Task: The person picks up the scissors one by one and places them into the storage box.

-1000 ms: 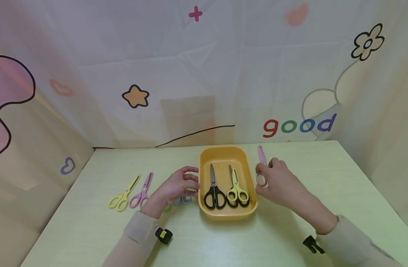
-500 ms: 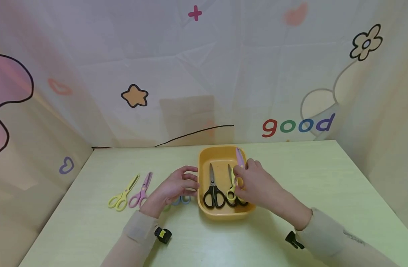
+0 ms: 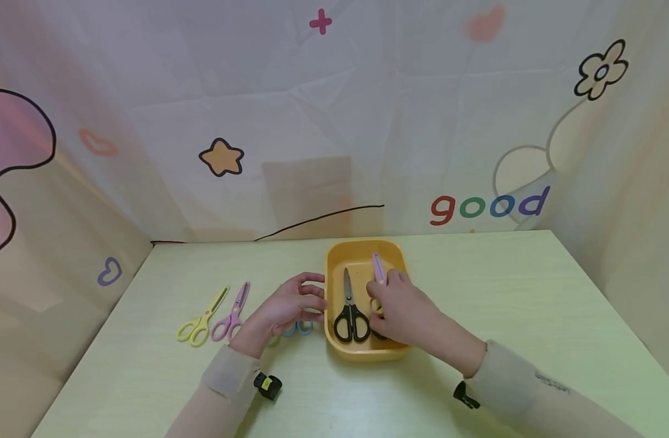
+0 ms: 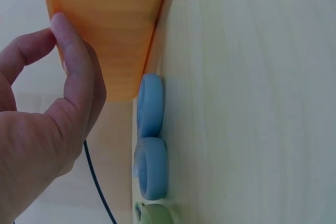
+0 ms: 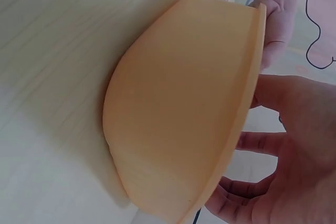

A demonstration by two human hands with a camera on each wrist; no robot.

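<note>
Pink scissors (image 3: 378, 267) shifted L; R hand (image 3: 406, 309) part-blocks 2nd black pr. (image 3: 379, 336), prob.

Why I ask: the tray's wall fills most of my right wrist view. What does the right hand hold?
Observer: In the head view, the right hand holds lilac scissors.

Operator: Is anything lying beside them in the tray?

Observer: Yes, black-handled scissors lie to the left of the right hand.

Operator: Which way do their blades point?

Observer: Away from the person, toward the backdrop.
</note>
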